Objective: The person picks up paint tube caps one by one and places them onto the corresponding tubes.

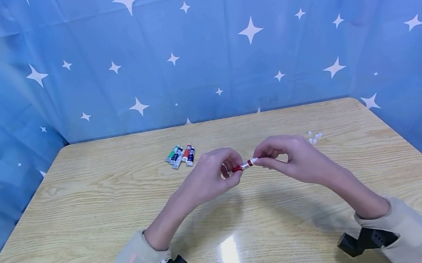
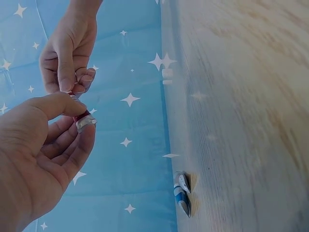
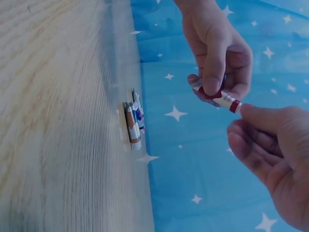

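Note:
Above the table, my left hand point(image 1: 215, 174) pinches a small red-and-white paint tube point(image 1: 247, 164) by its body, between thumb and fingers. The thumb and fingertips of my right hand point(image 1: 296, 159) pinch the white end of the same tube, so it spans the gap between both hands. In the right wrist view the paint tube point(image 3: 225, 100) shows a dark red band near that end, which the right fingertips partly hide. Its flat silvery tail pokes out past the left fingers in the left wrist view, where the tube point(image 2: 83, 116) is mostly covered.
Several paint tubes point(image 1: 181, 155), green, blue and orange-red, lie together toward the back of the wooden table point(image 1: 102, 204). Several small white pieces, apparently caps point(image 1: 312, 140), lie behind the right hand. A blue star-patterned curtain point(image 1: 199, 59) hangs behind the table.

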{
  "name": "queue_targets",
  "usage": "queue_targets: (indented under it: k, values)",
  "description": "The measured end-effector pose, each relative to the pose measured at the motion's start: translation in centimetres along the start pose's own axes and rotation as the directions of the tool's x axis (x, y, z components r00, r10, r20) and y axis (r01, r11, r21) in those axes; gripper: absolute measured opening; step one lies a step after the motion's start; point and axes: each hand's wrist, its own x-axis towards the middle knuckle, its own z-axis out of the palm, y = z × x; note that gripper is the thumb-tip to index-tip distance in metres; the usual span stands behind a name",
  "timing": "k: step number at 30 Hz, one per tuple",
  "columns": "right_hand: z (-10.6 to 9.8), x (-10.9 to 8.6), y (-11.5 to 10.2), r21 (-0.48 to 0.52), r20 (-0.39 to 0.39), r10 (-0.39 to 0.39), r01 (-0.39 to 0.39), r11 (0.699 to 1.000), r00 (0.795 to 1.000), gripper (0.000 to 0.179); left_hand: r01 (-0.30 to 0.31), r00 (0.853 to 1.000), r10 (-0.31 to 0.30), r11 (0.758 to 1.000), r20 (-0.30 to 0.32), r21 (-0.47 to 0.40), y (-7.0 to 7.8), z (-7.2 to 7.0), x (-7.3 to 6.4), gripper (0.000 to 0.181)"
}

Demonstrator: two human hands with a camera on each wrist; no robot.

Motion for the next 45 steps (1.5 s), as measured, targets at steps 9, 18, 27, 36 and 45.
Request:
queue_targets:
  k: [9, 18, 27, 36, 45]
  values:
    - [-0.1, -0.1, 0.1, -0.004, -0.002, -0.007, 0.007, 1.0, 1.0, 0.015, -0.017, 1.0, 0.017, 1.0, -0.019, 0.02, 0.2, 0.1, 0.0, 0.012]
    - [0.4, -0.1, 0.3, -0.018, -0.045, -0.016, 0.015, 1.0, 0.999, 0.018, -0.047, 0.998, 0.049, 0.998, -0.04, 0.046, 0.6, 0.1, -0.1, 0.012]
    - [0.3, -0.2, 0.2, -0.031, -0.017, 0.048, -0.049, 0.998, 0.999, 0.023, -0.055, 0.998, 0.056, 0.997, -0.029, 0.053, 0.7, 0.1, -0.1, 0.013]
    - [-1.1, -0.2, 0.4, 0.005, 0.019, 0.019, -0.019, 1.0, 1.0, 0.02, -0.022, 1.0, 0.022, 1.0, -0.017, 0.017, 0.4, -0.1, 0.0, 0.013]
    - [-0.5, -0.1, 0.3, -0.015, 0.028, -0.053, 0.053, 0.998, 0.998, 0.025, -0.03, 0.999, 0.031, 0.999, -0.031, 0.012, 0.3, 0.1, -0.1, 0.011]
